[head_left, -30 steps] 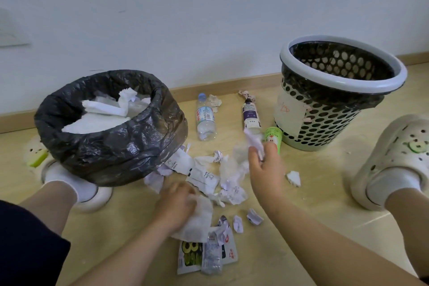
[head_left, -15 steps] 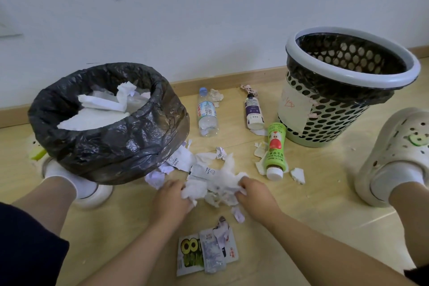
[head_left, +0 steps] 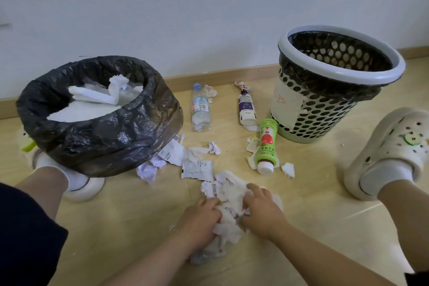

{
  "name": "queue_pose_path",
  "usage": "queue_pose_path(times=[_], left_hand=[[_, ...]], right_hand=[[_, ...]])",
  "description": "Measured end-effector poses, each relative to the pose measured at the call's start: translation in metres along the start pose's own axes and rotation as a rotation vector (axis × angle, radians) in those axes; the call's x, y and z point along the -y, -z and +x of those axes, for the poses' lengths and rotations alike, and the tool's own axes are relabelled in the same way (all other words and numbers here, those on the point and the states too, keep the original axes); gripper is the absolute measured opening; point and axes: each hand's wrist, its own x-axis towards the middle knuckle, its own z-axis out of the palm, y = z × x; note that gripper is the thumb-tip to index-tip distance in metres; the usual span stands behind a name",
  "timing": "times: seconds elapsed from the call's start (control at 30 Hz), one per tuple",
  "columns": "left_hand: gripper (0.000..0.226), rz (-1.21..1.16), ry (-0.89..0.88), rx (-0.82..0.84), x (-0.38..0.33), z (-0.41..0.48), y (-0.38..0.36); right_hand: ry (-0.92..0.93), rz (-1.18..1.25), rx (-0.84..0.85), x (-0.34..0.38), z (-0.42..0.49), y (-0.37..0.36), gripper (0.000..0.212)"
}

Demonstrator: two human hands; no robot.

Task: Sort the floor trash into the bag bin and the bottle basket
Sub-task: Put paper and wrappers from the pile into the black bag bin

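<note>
Left hand (head_left: 200, 222), right hand (head_left: 262, 214) — paper (head_left: 228, 194), wood floor (head_left: 325, 227)

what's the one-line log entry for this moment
step: gathering paper | left hand: grips paper pile | right hand: grips paper pile | green bottle: lying by basket | bag bin: paper inside

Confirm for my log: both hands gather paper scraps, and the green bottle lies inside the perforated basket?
No: the head view shows the green bottle lying beside the perforated basket, not inside. The left hand and right hand do gather paper scraps.
</note>
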Motion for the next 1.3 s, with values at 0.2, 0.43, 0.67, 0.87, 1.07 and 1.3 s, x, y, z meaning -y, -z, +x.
queue_pose_path(times=[0.2, 0.43, 0.67, 0.87, 1.07, 1.3], left_hand=[[0.022, -0.073, 0.04, -0.054, 0.006, 0.003, -0.004], [0.019, -0.318, 0.204, -0.129, 0.008, -0.001, 0.005], [0.025, -0.656, 0.322, -0.269, 0.016, 0.008, 0.025], [0.023, -0.725, 0.438, -0.225, 0.02, 0.012, 0.035], [0.028, -0.634, 0.321, -0.176, 0.008, 0.01, 0.032], [0.042, -0.494, 0.294, -0.116, 0.005, -0.003, 0.033]], right_hand=[[0.09, -0.148, 0.051, 0.004, 0.008, -0.017, 0.029], [0.048, -0.004, -0.003, 0.007, 0.013, -0.015, 0.022], [-0.126, 0.685, -0.304, 0.011, 0.012, 0.021, 0.021], [-0.161, 0.982, -0.406, -0.002, 0.001, 0.051, 0.012], [0.022, 0.494, -0.132, -0.013, -0.023, 0.035, 0.008], [0.216, -0.041, 0.09, -0.02, -0.027, -0.043, 0.022]])
